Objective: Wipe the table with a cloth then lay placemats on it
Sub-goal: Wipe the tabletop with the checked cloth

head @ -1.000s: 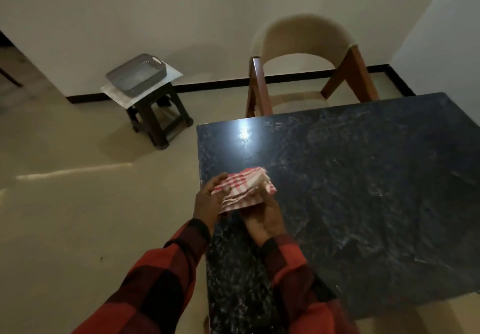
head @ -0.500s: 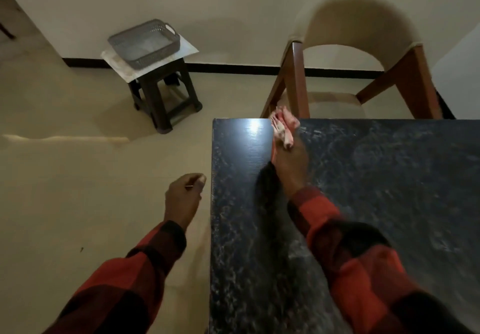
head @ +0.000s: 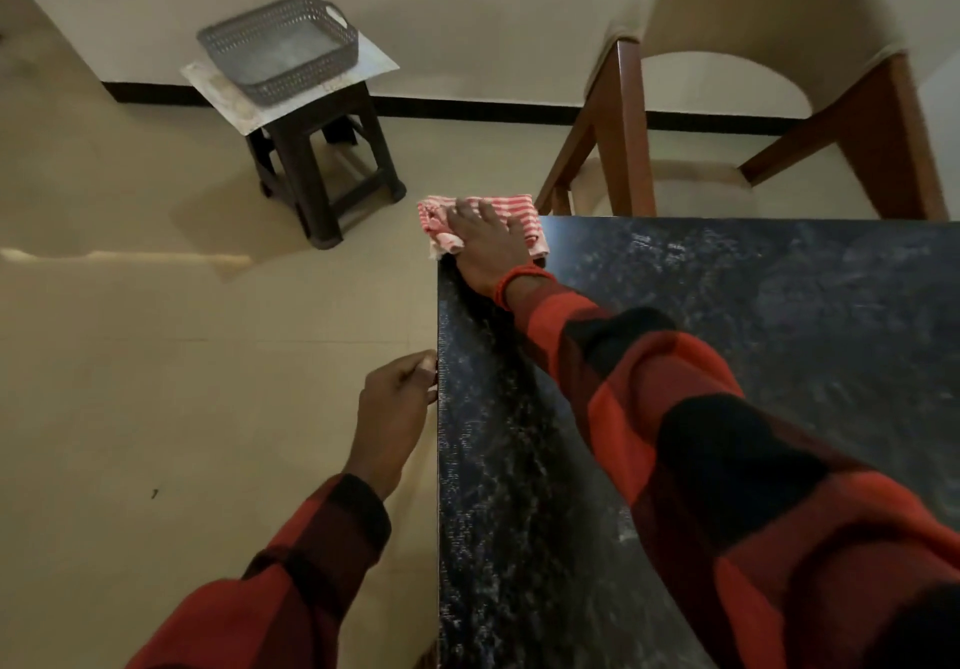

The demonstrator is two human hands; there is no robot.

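A red-and-white striped cloth (head: 524,211) lies on the far left corner of the black speckled table (head: 753,335). My right hand (head: 485,244) presses flat on the cloth with spread fingers, and part of the cloth hangs past the corner. My left hand (head: 397,403) hovers at the table's left edge, fingers loosely curled, its fingertips touching the edge and holding nothing. A pale placemat (head: 228,91) lies on the stool under the basket.
A dark stool (head: 322,164) stands on the beige floor to the left, carrying a grey perforated basket (head: 280,47). A wooden chair (head: 727,112) with a beige back is pushed up to the table's far edge. White wall with a dark skirting behind.
My right hand carried the cloth from both hands to the table's far left corner and spread it flat. My left hand let go and dropped to the table's left edge.
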